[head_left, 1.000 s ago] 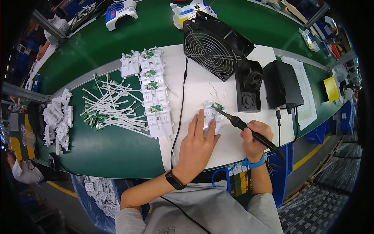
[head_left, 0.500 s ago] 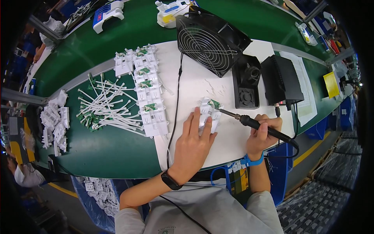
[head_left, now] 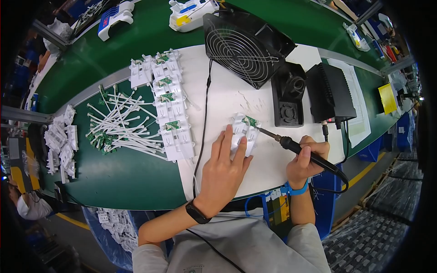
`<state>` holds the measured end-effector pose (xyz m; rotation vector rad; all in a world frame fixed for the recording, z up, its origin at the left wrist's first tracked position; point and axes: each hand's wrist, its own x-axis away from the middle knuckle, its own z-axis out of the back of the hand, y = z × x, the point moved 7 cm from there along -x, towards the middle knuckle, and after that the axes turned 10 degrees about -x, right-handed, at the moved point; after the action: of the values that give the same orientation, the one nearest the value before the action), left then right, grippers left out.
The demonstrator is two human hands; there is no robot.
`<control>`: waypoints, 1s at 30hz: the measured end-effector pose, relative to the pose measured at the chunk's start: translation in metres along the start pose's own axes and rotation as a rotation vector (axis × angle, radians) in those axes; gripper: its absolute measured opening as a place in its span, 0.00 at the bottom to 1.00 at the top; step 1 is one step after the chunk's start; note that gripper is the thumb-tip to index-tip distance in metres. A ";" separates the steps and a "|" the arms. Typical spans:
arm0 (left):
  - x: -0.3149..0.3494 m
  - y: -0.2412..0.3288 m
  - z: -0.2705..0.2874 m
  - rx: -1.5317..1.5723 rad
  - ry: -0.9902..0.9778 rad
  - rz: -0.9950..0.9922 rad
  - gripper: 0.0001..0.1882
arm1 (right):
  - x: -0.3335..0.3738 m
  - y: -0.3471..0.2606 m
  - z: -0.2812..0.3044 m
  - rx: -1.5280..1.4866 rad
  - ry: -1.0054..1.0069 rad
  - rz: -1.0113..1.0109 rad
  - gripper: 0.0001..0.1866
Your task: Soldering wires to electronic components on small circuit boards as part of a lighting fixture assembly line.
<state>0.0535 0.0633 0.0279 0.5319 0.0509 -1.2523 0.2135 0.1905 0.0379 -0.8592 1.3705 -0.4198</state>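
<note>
My right hand (head_left: 307, 157) is closed round the grip of a black soldering iron (head_left: 293, 145). The iron's tip reaches the right edge of a small green circuit board (head_left: 250, 121), though whether it touches the board is too small to tell. That board sits on the upper end of a white plastic housing (head_left: 236, 131), which lies on a white work sheet (head_left: 259, 170). With fingers stretched out, my left hand (head_left: 223, 170) rests its fingertips on the housing's lower part. A blue band circles my right wrist.
Left of the sheet's middle stands a column of white housings with boards (head_left: 174, 116). Beyond it lie a heap of white-wired boards (head_left: 120, 123) and stacked white housings (head_left: 62, 141). A black fan (head_left: 241, 50), a black iron stand (head_left: 288, 98) and a black box unit (head_left: 331, 93) stand behind.
The view has shifted slightly, so the bench items at left sit a little farther left. Both hands, the iron and the housing keep nearly the same arrangement.
</note>
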 end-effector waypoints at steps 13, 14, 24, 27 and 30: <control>0.000 -0.001 0.001 0.015 0.004 0.029 0.24 | 0.000 0.000 -0.002 0.012 -0.016 0.022 0.14; 0.000 -0.001 0.000 0.017 0.004 0.030 0.24 | 0.000 -0.001 -0.003 0.006 -0.012 0.049 0.14; 0.001 -0.002 0.002 0.050 0.005 0.037 0.24 | -0.001 -0.005 -0.003 0.032 -0.017 0.096 0.13; 0.001 -0.004 0.000 0.053 0.004 0.035 0.24 | -0.002 -0.004 -0.004 0.010 -0.024 0.072 0.13; -0.001 -0.004 0.000 0.060 0.010 0.029 0.24 | -0.002 -0.004 -0.005 0.069 -0.015 0.063 0.14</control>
<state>0.0498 0.0630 0.0271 0.5890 0.0144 -1.2261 0.2088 0.1882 0.0424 -0.7592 1.3581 -0.4082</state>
